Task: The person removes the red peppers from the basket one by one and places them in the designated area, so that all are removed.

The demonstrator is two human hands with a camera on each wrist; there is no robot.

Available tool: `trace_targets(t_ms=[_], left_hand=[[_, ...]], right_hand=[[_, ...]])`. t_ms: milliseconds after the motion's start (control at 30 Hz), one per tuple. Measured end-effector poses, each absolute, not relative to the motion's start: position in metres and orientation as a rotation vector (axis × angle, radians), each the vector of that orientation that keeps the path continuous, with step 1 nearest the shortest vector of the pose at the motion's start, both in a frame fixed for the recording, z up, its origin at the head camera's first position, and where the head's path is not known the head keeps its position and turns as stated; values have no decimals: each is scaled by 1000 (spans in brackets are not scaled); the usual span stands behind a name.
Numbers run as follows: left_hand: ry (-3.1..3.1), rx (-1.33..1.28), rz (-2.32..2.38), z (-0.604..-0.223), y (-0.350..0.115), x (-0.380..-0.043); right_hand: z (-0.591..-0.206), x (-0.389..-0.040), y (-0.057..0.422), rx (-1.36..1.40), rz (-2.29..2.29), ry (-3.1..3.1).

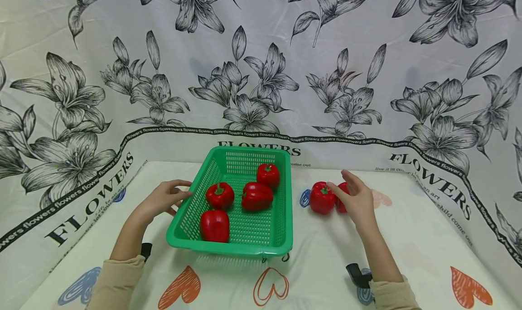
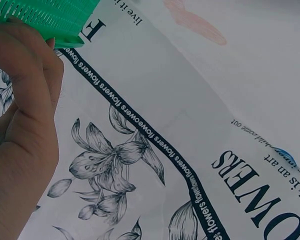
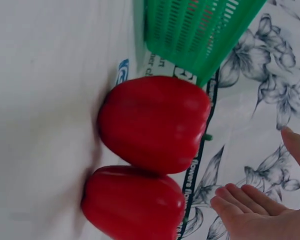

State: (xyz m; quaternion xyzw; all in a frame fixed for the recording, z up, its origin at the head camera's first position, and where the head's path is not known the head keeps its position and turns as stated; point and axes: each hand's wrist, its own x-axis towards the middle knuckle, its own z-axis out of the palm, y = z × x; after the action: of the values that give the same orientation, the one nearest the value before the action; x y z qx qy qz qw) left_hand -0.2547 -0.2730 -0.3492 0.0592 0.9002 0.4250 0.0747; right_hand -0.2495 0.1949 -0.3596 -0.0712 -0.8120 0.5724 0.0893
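A green plastic basket (image 1: 230, 248) holds several red bell peppers, one of them a pepper (image 1: 215, 226) near its front left corner. At the basket's left side is my left hand (image 1: 165, 199), its loosely bent fingertips right at the rim; the left wrist view shows these fingers (image 2: 32, 55) against the basket's slotted wall. Right of the basket, two more red bell peppers stand side by side, the left pepper (image 1: 321, 198) and the right pepper (image 3: 135, 202). Over them is my right hand (image 1: 355, 199), thumb and fingers spread apart with nothing between them. It partly hides the right pepper in the head view.
The table is covered by a white cloth (image 1: 318, 264) printed with hearts. A flower-printed curtain (image 1: 253, 38) rises behind and along both sides. Black wrist straps or mounts, such as the one (image 1: 359, 276) at the right wrist, stick out over the cloth.
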Motion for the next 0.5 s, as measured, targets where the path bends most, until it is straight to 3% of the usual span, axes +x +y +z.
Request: trace_targets(t_ms=[500], left_hand=[[2692,198,1290,-349,-274,-255]], right_hand=[[-359,-248,161,-16,1764,-2454]])
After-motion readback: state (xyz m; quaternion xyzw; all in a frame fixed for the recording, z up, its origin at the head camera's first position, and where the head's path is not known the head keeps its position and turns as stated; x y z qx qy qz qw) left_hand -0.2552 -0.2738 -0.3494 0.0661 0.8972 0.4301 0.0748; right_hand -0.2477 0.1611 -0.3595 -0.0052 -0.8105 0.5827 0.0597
